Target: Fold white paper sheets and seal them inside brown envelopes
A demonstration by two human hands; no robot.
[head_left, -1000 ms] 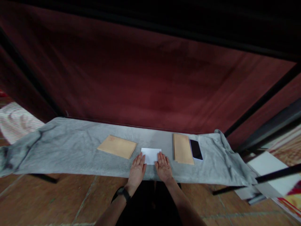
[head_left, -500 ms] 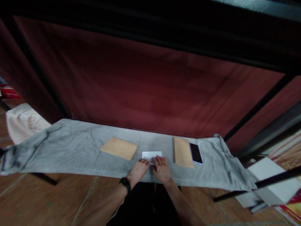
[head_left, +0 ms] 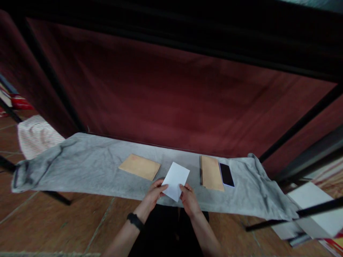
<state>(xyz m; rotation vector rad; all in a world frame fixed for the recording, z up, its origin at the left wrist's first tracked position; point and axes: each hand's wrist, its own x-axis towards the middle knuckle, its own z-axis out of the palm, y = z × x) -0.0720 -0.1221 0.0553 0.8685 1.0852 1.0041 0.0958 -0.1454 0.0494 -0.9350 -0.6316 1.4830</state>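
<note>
A white sheet of paper [head_left: 177, 177], perhaps folded, is tilted between my two hands over the front middle of the grey cloth [head_left: 91, 167]. My left hand [head_left: 154, 192] grips its left edge, thumb on top and fingers underneath. On the opposite edge, my right hand [head_left: 188, 197] pinches the paper the same way. To the left on the cloth lies a flat brown envelope [head_left: 139, 166]. A small stack of brown envelopes [head_left: 212, 174] rests to the right, and a dark-screened phone [head_left: 227, 175] lies alongside it.
Behind the cloth-covered surface hangs a dark red fabric [head_left: 171, 103], framed by black bars. A striped cloth [head_left: 40, 137] sits at the left end. White boxes [head_left: 312, 203] stand at the lower right, near a black bar [head_left: 318, 207]. Tiled floor shows below.
Both hands were pressing on the paper lying on the cloth. Now they have lifted and turned it, holding it by its two sides. The view has shifted slightly.
</note>
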